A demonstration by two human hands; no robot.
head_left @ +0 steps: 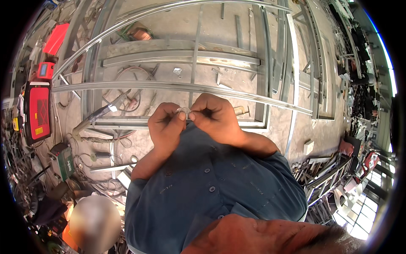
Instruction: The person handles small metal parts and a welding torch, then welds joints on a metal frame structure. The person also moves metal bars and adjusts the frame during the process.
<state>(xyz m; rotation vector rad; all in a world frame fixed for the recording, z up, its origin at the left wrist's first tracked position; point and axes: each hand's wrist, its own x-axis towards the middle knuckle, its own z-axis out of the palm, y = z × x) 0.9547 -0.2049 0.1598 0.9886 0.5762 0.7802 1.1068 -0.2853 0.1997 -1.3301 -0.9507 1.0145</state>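
Item (185, 110), small and translucent, exact kind can't be told, is pinched between the closed fingertips of left hand (165, 127) and right hand (218, 120), 2 hands nearly touching. It's held just beyond dark shirt (228, 169); red machine (40, 106) is seen at far left.

Counted in a metal workshop: one left hand (165, 127) and one right hand (218, 120), one small pale piece (184, 110), and one dark blue shirt (249, 186) showing three buttons (212, 189). Also in view are one red-and-black machine (39, 112), one small red box with a screen (45, 70), one red panel (56, 39), one green case (64, 163) and one whitish block (308, 147), among metal lengths (139, 85) too many to count.
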